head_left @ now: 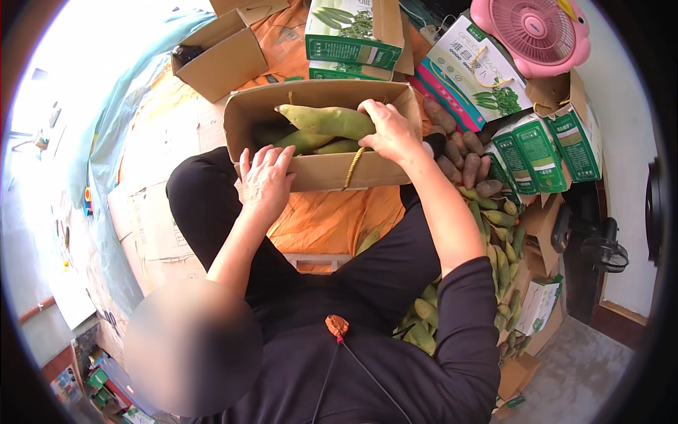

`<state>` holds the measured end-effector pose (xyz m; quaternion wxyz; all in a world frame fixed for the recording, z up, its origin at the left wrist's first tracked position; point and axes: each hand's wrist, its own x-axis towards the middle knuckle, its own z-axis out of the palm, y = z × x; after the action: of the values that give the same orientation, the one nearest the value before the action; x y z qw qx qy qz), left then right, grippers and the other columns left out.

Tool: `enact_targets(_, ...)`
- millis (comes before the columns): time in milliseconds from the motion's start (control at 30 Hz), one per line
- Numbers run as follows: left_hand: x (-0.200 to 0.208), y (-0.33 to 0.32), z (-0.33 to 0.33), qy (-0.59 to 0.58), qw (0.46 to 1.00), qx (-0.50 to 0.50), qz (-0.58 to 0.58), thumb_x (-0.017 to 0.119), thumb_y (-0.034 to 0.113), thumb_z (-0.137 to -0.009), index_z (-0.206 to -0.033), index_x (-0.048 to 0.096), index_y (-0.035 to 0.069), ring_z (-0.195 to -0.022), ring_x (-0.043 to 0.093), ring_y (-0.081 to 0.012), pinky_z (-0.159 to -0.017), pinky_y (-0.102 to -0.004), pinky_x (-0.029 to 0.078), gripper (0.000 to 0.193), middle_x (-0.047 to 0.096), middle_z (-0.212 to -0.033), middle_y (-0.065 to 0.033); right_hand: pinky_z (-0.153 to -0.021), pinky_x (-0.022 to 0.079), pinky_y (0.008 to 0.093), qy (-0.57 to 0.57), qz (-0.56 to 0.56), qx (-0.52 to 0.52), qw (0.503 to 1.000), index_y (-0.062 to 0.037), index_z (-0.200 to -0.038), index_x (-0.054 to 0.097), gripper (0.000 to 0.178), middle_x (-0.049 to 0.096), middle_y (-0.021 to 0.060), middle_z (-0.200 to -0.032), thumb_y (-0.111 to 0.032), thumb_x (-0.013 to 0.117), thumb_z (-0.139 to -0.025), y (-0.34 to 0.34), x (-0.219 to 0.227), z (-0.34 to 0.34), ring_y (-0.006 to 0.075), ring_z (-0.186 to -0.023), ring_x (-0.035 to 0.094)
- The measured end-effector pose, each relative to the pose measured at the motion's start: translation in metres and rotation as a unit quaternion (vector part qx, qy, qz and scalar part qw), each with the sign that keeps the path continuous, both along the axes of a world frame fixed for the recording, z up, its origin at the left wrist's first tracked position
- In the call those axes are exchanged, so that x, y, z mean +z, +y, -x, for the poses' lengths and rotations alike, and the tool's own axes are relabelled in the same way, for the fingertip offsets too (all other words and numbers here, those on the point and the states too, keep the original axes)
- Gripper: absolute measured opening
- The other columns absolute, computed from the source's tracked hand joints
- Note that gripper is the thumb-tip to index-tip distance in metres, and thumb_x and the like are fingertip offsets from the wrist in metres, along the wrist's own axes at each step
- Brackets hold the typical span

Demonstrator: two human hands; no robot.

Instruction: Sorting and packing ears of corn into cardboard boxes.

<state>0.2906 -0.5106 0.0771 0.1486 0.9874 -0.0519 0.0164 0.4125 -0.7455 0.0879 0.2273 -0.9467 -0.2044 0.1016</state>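
Observation:
Between my knees stands an open cardboard box (311, 173) with green radishes lying in it. The topmost green radish (321, 121) lies crosswise, its pointed end to the left. My right hand (388, 131) reaches over the box's right part, its fingers closed round the radish's thick right end. At the near left corner, my left hand (265, 177) rests on the box's rim with its fingers spread. A yellow rope handle (353, 168) hangs over the near wall. Lower green radishes (300, 141) are partly hidden beneath the top one.
To my right lie a heap of green radishes (501, 261) and several reddish-brown tubers (472, 169). Green-and-white cartons (530, 155) and a pink fan (533, 32) stand beyond. An open brown box (222, 60) sits at the far left. Orange sheeting (318, 219) covers the floor.

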Motion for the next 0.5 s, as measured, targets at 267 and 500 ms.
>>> enact_targets(267,-0.003,0.006,0.001,-0.003,1.000,-0.002,0.014,0.067,0.014,-0.078,-0.123,0.054,0.010,-0.124,0.045,-0.0258,-0.109,-0.0503,0.021,0.047,0.057,-0.119,-0.0070,-0.083,0.048,0.0379,-0.086,-0.103,-0.050,0.990,-0.0058,-0.104,0.061,0.039,0.064,0.0148,-0.098,-0.021,0.075,-0.071,-0.023,0.008,-0.003,0.0319,-0.095,0.061)
enact_targets(500,0.013,0.025,-0.010,-0.080,0.993,0.019,0.089,0.069,0.014,-0.077,-0.127,0.052,0.008,-0.120,0.047,-0.0314,-0.104,-0.0484,0.033,0.053,0.056,-0.120,-0.0139,-0.081,0.049,0.0362,-0.085,-0.109,-0.180,0.974,-0.0041,-0.106,0.062,0.036,0.065,0.0159,-0.105,-0.025,0.071,-0.078,-0.084,0.027,-0.003,0.0298,-0.094,0.063)
